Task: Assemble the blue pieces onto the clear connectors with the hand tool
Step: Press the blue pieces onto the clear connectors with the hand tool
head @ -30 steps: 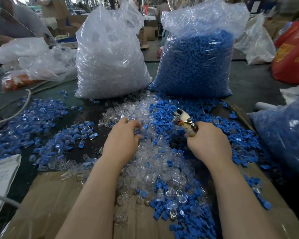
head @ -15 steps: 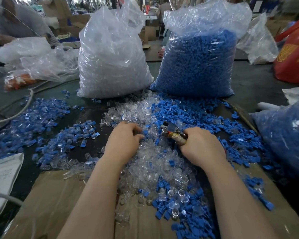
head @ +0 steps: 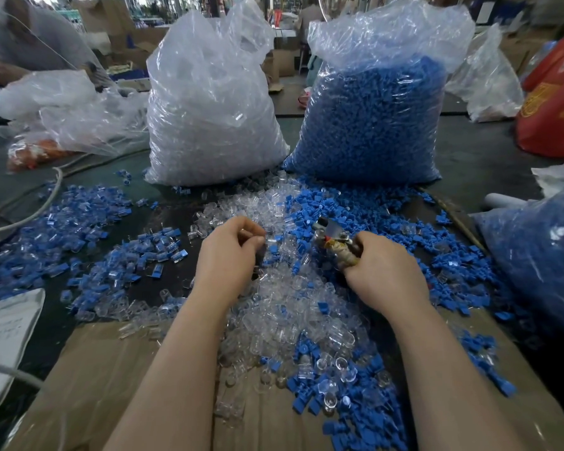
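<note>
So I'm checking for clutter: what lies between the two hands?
In the head view, loose clear connectors and a few blue pieces lie heaped between the left hand and the right hand gripping the hand tool.

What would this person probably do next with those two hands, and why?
Probably bring the left hand across to the tool. Its fingertips seem to pinch something small over the clear connectors, while the right hand grips the tool just beside it.

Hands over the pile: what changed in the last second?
The right hand dipped the hand tool toward the left hand, then lifted it back. The left hand closed its fingertips over the clear connectors. Both bags stayed put.
</note>
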A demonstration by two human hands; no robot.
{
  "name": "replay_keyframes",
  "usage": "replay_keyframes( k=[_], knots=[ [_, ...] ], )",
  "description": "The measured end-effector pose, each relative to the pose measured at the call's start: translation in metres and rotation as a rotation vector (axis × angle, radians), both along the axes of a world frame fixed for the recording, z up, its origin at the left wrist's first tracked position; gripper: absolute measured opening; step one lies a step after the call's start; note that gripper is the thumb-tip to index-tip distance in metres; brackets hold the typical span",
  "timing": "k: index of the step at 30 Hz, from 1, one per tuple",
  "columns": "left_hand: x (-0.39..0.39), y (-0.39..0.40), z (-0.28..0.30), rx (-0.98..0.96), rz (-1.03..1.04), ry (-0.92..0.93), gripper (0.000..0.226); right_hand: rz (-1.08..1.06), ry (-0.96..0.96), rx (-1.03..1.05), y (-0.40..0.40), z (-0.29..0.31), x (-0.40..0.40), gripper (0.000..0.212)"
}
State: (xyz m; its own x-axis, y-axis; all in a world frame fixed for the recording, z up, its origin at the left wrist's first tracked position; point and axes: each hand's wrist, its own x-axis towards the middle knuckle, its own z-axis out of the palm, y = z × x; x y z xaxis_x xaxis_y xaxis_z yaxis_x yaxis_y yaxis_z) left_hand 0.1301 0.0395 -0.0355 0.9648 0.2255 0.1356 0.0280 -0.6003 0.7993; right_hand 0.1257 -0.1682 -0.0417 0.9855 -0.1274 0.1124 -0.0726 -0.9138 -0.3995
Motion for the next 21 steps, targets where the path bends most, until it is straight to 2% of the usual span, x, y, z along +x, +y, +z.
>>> replay_keyframes(
  k=[5,10,15,18,21],
  knots=[
    [-0.0012,-0.0005,0.0039,-0.072,-0.052,-0.021,0.017,-0.059,-0.030,0.116,-0.0032,0.0011,0.0026,0.021],
    [-0.0023,-0.0036,0.0056,-0.112,-0.063,-0.028,0.012,-0.100,-0.093,-0.015,-0.0073,0.0010,0.0020,0.018],
    [-0.0027,-0.0038,0.0077,-0.225,0.013,-0.063,0.015,0.056,0.019,0.099,-0.0068,0.0060,0.0024,0.019],
    [-0.0040,-0.0030,0.0086,-0.277,0.009,-0.075,0.017,0.167,0.109,0.012,-0.0025,0.0046,0.0001,0.016],
    [-0.0044,-0.0016,0.0087,-0.239,-0.016,-0.082,0.014,0.194,0.113,-0.057,-0.0006,0.0037,-0.0001,0.016]
  ],
)
